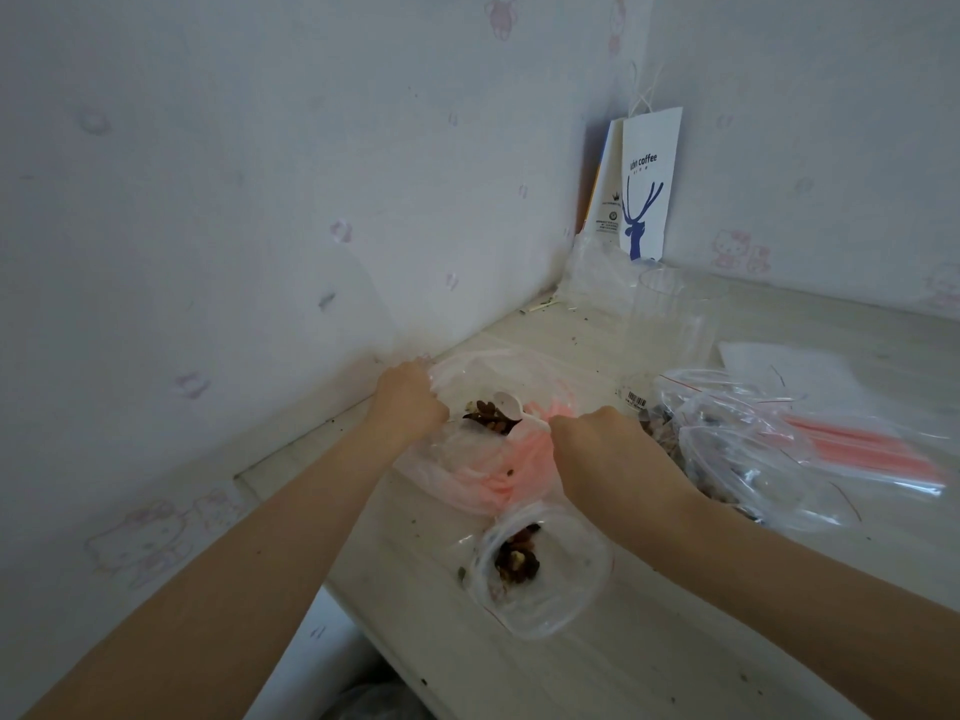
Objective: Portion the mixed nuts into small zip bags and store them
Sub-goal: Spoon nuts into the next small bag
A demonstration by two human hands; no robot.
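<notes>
Table: left edge along wall; open surface at front. Left hand, right hand: fingers clenched on pink-tinted bag.

Item 1. Paper bag, white, standing upright at the back. Dark blue lettering across its upper front: I read "coffee". The word before it is partly lost at the fold and seems to end in "kin". The row of tiny characters beneath is too small for me to read. Lower down is a blue deer-head emblem with antlers.

Item 2. Side panel of the same bag: a small crown mark, a round seal and lines of fine print, all illegible.

Item 3. Barcode sticker, white with black bars, on the clear bag of nuts just beyond my right hand. Its digits are too small to read.
</notes>
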